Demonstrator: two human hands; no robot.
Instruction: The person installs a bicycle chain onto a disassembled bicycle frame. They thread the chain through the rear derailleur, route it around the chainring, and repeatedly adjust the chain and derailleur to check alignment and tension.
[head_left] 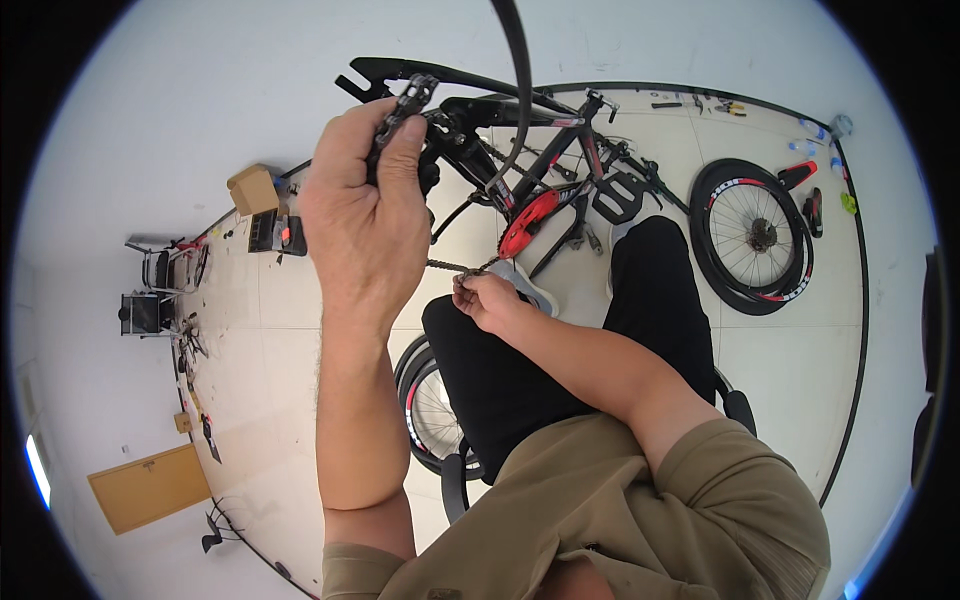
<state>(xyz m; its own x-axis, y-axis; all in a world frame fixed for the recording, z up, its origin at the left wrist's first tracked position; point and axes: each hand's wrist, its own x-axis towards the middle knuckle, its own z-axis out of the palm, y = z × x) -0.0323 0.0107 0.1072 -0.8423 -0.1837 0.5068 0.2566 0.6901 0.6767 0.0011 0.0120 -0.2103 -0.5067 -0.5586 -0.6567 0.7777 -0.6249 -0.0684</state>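
High at the left, my left hand is closed, thumb against fingers, around dark bicycle chain links that stick up past the fingertips. Behind that hand stands a black bicycle frame with a red crank part low on it. My right hand is lower, by my left knee. Its fingers pinch a stretch of chain running beside the red crank part. What lies inside the right fingers is partly hidden. A black pedal sits to the right of the crank.
A spoked wheel with a cassette lies at the right; another wheel is beside my left leg. Hand tools and bottles lie along the far wall. An opened cardboard box and a black case are at the left.
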